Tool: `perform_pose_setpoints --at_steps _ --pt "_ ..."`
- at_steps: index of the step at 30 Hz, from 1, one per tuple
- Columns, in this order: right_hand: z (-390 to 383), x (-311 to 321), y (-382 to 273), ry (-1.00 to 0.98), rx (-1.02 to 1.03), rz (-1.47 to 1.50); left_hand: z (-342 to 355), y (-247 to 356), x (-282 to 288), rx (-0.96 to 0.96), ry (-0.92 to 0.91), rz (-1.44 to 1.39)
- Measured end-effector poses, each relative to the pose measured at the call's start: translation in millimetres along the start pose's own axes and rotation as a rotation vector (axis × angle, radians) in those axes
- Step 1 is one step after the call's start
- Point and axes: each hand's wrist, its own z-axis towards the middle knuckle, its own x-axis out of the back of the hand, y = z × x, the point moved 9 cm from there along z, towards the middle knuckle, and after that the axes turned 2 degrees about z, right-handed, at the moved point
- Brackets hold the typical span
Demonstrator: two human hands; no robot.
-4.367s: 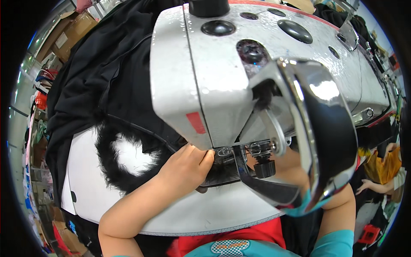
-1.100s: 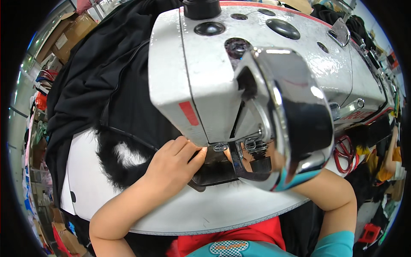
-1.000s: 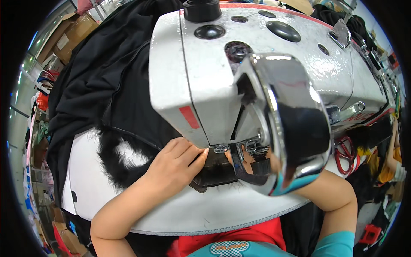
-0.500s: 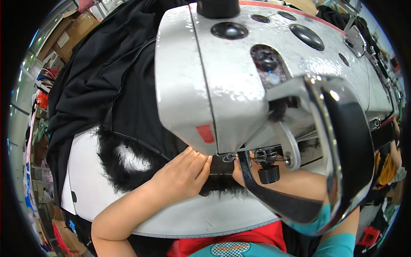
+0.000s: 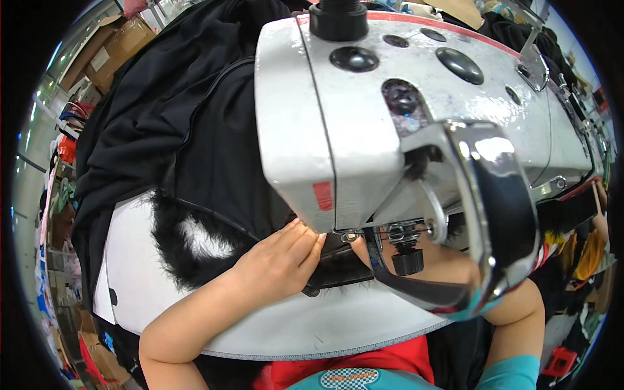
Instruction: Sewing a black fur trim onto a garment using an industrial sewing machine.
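Note:
A large white sewing machine (image 5: 364,123) fills the upper middle of the view. Black fabric (image 5: 195,143) with a black fur trim (image 5: 175,253) lies on the white table (image 5: 260,325) and runs under the machine head. My left hand (image 5: 279,260) lies flat on the black fabric, fingers together, pressing it just left of the needle area. My right hand (image 5: 448,263) is mostly hidden behind the machine's shiny guard (image 5: 500,214); only part of it and the forearm show, resting on the fabric.
Cardboard boxes (image 5: 107,52) stand at the far upper left. More dark garments are piled behind the machine at the upper right. Coloured items lie on the floor at the left and right edges.
My view has shifted, so the machine head looks bigger and closer. My left hand has stayed on the fabric by the needle, edging slightly toward it.

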Motion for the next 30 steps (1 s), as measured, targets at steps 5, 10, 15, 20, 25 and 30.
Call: perform_pose_setpoints --at_steps 5,10,15,20,25,30 --pt "-7.7 -4.6 37.1 0.110 -0.274 0.708 7.2 -1.5 -8.5 0.029 -0.023 -0.014" --pt "-9.0 -2.0 41.6 0.099 -0.325 0.679 7.5 -7.7 -17.2 0.114 -0.128 0.000" --pt "-9.6 -7.2 40.0 0.074 -0.345 0.718 3.6 -12.4 -17.1 0.185 -0.074 -0.053" --pt "-12.0 -12.2 38.9 0.040 -0.367 0.747 3.4 -17.2 -14.5 0.256 -0.090 -0.086" --pt "-8.6 -20.6 35.3 0.022 -0.382 0.786 0.9 -17.0 -22.7 0.245 -0.172 -0.092" --pt "-2.3 -28.3 34.3 0.013 -0.400 0.825 1.6 -15.4 -22.1 0.222 -0.094 -0.059"
